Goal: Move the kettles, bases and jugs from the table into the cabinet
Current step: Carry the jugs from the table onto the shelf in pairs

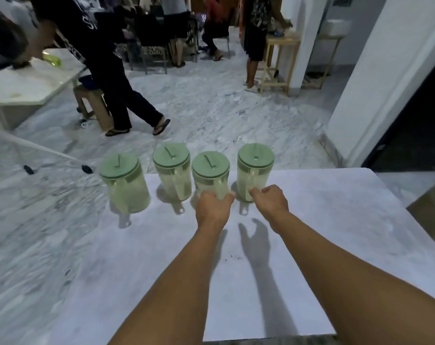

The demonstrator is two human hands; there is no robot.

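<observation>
The jugs, four in a row at the far edge of the table, look like light, smooth plastic, so hold the handles, as the left hand and right hand each curl round one

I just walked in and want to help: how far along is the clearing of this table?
No kettles or bases show on the table, so those may be done. In hand: the left hand and right hand each close on a jug handle, the third jug and fourth jug. Left: all four jugs, including the first jug and second jug.
</observation>
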